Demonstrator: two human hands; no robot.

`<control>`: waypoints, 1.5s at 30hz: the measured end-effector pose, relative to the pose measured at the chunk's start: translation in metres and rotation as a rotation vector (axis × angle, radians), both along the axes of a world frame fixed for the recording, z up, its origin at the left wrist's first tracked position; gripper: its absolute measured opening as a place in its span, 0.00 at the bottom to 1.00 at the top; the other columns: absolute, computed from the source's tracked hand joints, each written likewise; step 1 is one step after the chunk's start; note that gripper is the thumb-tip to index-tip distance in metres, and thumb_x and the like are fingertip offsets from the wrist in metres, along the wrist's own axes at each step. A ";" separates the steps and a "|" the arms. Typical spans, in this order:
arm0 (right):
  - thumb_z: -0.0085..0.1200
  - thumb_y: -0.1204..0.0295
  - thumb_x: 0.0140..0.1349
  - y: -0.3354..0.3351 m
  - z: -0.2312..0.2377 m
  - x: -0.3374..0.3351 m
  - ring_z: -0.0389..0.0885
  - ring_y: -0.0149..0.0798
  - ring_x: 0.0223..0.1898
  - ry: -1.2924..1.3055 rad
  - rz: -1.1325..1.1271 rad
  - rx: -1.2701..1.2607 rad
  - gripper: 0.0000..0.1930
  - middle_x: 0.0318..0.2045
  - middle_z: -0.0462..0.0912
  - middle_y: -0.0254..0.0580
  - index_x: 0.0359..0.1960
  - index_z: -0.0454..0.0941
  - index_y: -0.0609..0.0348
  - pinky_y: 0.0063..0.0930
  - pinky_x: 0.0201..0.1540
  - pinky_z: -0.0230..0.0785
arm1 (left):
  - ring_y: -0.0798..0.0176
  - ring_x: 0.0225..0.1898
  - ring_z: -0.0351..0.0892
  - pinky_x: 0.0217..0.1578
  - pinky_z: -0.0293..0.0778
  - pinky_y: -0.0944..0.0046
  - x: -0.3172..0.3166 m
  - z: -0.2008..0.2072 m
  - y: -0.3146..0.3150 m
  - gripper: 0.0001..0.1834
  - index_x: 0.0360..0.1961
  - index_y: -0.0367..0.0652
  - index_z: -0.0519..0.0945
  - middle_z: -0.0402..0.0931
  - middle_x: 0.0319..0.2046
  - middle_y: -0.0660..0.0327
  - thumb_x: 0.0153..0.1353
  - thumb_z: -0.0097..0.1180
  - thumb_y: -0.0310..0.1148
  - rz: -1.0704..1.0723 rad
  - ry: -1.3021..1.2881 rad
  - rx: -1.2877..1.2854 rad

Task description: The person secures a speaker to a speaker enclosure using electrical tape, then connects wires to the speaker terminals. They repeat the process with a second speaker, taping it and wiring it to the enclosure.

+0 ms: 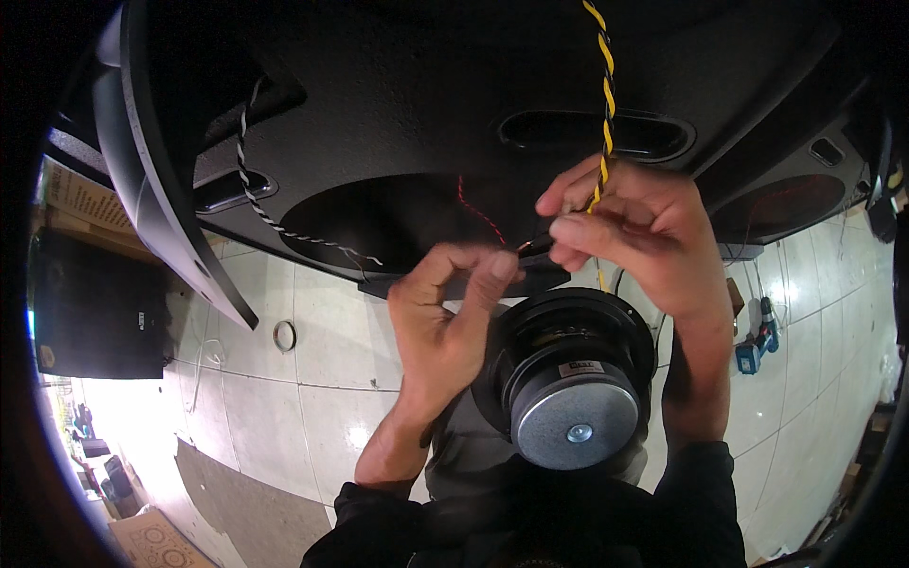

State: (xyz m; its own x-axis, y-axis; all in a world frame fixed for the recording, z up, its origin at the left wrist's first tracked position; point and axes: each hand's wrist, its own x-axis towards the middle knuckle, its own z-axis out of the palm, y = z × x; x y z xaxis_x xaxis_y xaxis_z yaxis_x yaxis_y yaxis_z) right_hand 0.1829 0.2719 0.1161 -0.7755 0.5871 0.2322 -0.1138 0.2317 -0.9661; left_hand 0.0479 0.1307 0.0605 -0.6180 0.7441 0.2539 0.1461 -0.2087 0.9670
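A yellow-and-black twisted wire (606,90) hangs down from above into my right hand (644,227), whose thumb and fingers pinch it near its split lower end. The black strand runs left to a bare copper tip (526,245). My left hand (445,303) is closed on that tip between thumb and forefinger. The yellow strand's end (601,277) hangs free below my right hand. Under both hands a round loudspeaker driver (573,421) rests on my lap, its grey magnet upward.
A black speaker cabinet (398,123) with a large round opening stands ahead. A red-and-black twisted wire (478,213) and a white-and-black twisted wire (248,180) hang from it. On the tiled floor lie a tape roll (284,335) and a cordless drill (757,339).
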 end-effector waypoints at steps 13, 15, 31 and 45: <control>0.66 0.75 0.59 -0.011 -0.001 0.005 0.87 0.34 0.25 0.032 -0.152 0.031 0.08 0.26 0.87 0.46 0.38 0.81 0.64 0.24 0.32 0.79 | 0.61 0.38 0.83 0.39 0.76 0.62 -0.040 -0.051 -0.058 0.09 0.36 0.35 0.82 0.84 0.34 0.56 0.60 0.67 0.29 0.173 0.383 -0.494; 0.67 0.76 0.58 -0.010 -0.006 -0.002 0.87 0.35 0.28 0.059 -0.128 -0.032 0.08 0.30 0.87 0.46 0.36 0.81 0.65 0.25 0.35 0.80 | 0.58 0.49 0.82 0.46 0.76 0.60 -0.037 -0.050 -0.057 0.10 0.40 0.39 0.84 0.85 0.45 0.55 0.60 0.67 0.32 0.184 0.593 -0.628; 0.70 0.72 0.57 -0.018 0.000 -0.011 0.84 0.26 0.24 0.051 -0.296 0.082 0.08 0.24 0.86 0.36 0.33 0.86 0.62 0.15 0.26 0.71 | 0.54 0.34 0.76 0.38 0.71 0.58 -0.009 -0.002 -0.018 0.06 0.32 0.34 0.81 0.79 0.28 0.53 0.62 0.61 0.27 -0.275 0.363 -0.189; 0.70 0.71 0.57 -0.004 0.004 0.007 0.80 0.26 0.24 -0.005 -0.053 -0.158 0.11 0.25 0.82 0.38 0.34 0.84 0.66 0.19 0.27 0.70 | 0.67 0.34 0.81 0.36 0.74 0.68 -0.006 0.014 -0.022 0.15 0.47 0.35 0.82 0.85 0.37 0.57 0.71 0.57 0.38 -0.223 -0.177 -0.082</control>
State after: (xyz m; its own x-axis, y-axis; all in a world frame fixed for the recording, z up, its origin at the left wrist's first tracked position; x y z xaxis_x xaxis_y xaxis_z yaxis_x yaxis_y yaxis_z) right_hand 0.1897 0.2683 0.1202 -0.7432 0.6564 0.1295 -0.1002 0.0822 -0.9916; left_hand 0.0420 0.1092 0.0746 -0.4666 0.8798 0.0906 -0.0667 -0.1371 0.9883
